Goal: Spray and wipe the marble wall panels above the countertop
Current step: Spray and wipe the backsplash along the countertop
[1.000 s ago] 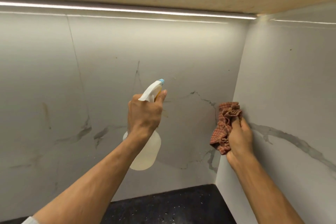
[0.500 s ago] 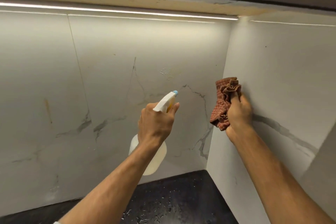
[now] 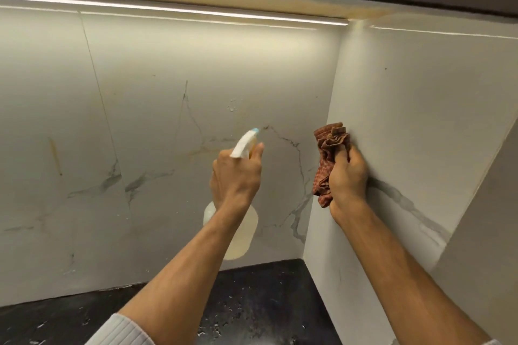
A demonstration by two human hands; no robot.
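Note:
My left hand (image 3: 235, 176) grips the neck of a translucent spray bottle (image 3: 240, 235) with a white, blue-tipped nozzle aimed at the back marble wall panel (image 3: 173, 109). A finger lies along the trigger. Small droplets and yellowish streaks mark the back panel above the nozzle. My right hand (image 3: 347, 176) holds a crumpled red checked cloth (image 3: 326, 154) against the right side marble panel (image 3: 414, 120), close to the corner.
A black speckled countertop (image 3: 252, 302) with wet spots lies below the panels. A lit light strip (image 3: 168, 10) runs under the cabinet above. A grey edge (image 3: 490, 232) juts in at the far right.
The view has shifted and pulled back. My left hand with the bottle has moved right and lower in the view, toward the corner. My right hand with the cloth rose, then settled slightly lower.

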